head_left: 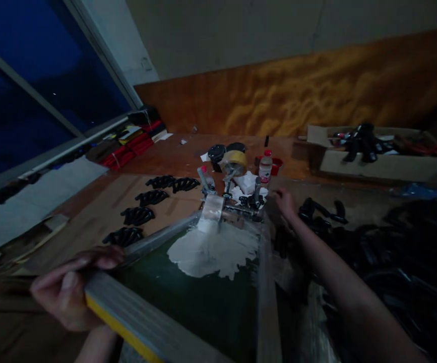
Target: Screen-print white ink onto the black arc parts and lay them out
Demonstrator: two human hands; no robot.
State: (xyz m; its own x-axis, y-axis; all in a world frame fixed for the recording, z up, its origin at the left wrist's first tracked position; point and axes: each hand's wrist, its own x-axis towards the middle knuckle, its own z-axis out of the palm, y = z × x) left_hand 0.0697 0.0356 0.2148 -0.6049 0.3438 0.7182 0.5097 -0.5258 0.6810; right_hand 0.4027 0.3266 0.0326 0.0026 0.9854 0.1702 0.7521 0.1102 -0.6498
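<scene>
My left hand (72, 287) is closed around the near left corner of a screen-printing frame (146, 315), which is tilted up. Across its dark green mesh (203, 307) spreads a thick patch of white ink (214, 249). A flat, pale scraper (212, 207) stands at the far end of the ink. Beyond the frame's far right side, my right hand (285, 202) has its fingers curled together near the metal clamp (256, 194); the dim light hides what they hold, if anything. Black curved pieces (322, 212) lie right of that hand.
Several groups of black curved pieces (138, 216) lie on cardboard (180, 209) to the left. Behind the frame stand a red-capped bottle (265, 167) and a yellowish tape roll (235, 160). An open carton (384, 166) is at the back right; a dark heap (403, 252) fills the right.
</scene>
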